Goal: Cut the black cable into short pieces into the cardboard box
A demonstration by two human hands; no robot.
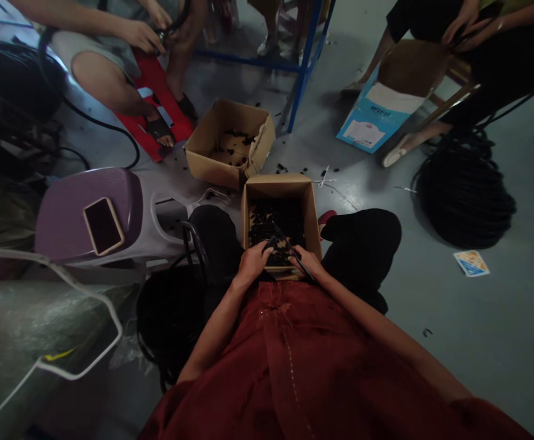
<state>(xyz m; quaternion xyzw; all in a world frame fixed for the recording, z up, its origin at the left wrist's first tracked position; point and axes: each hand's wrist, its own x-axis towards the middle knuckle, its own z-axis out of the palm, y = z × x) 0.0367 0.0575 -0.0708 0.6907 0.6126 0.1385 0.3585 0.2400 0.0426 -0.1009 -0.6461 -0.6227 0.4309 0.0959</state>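
My left hand (254, 261) and my right hand (304, 261) sit over the near edge of an open cardboard box (279, 189) resting in my lap. The left hand pinches a short black cable piece (269, 244). In my right hand is a slim dark tool (294, 252), possibly scissors, though its shape is hard to tell. Many black cable offcuts (273, 223) fill the box. A second cardboard box (230, 142), with fewer offcuts, stands on the floor beyond it.
A phone (104, 225) lies on a purple plastic stool (87, 214) to my left. A coil of black cable (463, 195) sits on the grey floor at right. Seated co-workers handle black cable at the far left and far right, near a blue metal frame (303, 67).
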